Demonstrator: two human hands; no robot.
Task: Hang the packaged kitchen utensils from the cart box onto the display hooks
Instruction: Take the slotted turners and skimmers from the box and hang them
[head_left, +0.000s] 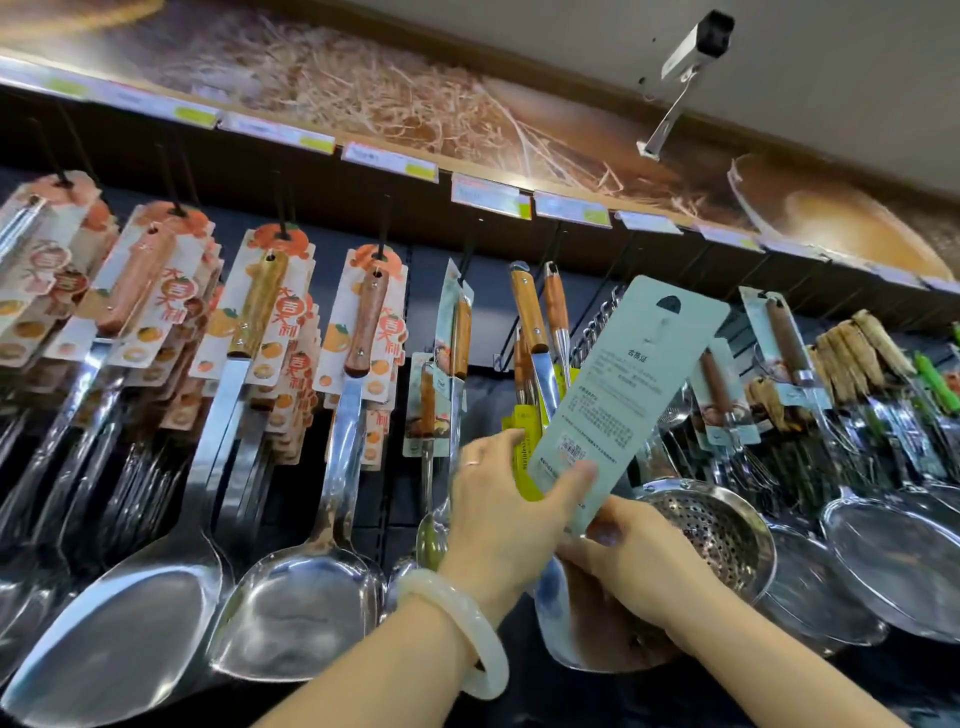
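The left hand (511, 512), a pale bangle (467, 631) on its wrist, pinches the lower edge of a pale green packaging card (621, 395), thumb across its printed back. The right hand (631, 558) grips the same packaged utensil from below, fingers curled round the bottom of the card. The card tilts up toward the display hooks (506, 340), its hang hole near the top not yet on one. Behind it hangs a perforated skimmer (719, 535). To the left hang packaged steel spatulas (311, 519) on orange cards, under a row of price tags (488, 196).
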